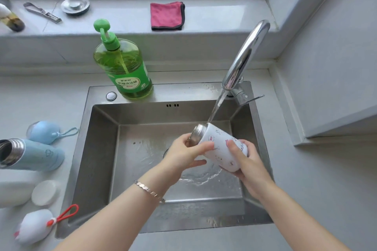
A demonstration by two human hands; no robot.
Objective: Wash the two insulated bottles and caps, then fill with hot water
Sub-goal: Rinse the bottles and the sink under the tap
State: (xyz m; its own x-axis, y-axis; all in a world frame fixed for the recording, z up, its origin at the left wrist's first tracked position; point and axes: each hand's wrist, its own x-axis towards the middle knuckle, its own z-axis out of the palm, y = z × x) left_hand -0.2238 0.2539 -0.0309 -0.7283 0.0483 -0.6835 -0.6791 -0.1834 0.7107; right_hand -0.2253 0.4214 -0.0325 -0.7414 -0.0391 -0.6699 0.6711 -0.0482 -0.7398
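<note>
Over the steel sink (98, 149) I hold a white insulated bottle (219, 144) with small pink prints, tilted with its steel mouth up and to the left. Water from the tap (242, 61) runs onto the mouth. My left hand (183, 155) grips the bottle's neck end and my right hand (248, 163) grips its base. A blue insulated bottle (38, 156) lies open on the counter at left. Behind it sits a blue cap (43, 131) with a cord. A white cap (34, 225) with a red loop lies at the lower left.
A green dish soap pump bottle (124, 67) stands on the sink's back rim. The window sill holds a pink cloth (166, 15), a metal strainer (75, 5) and a metal tool (41, 12). A round white lid (43, 192) and a white container (14, 191) sit left.
</note>
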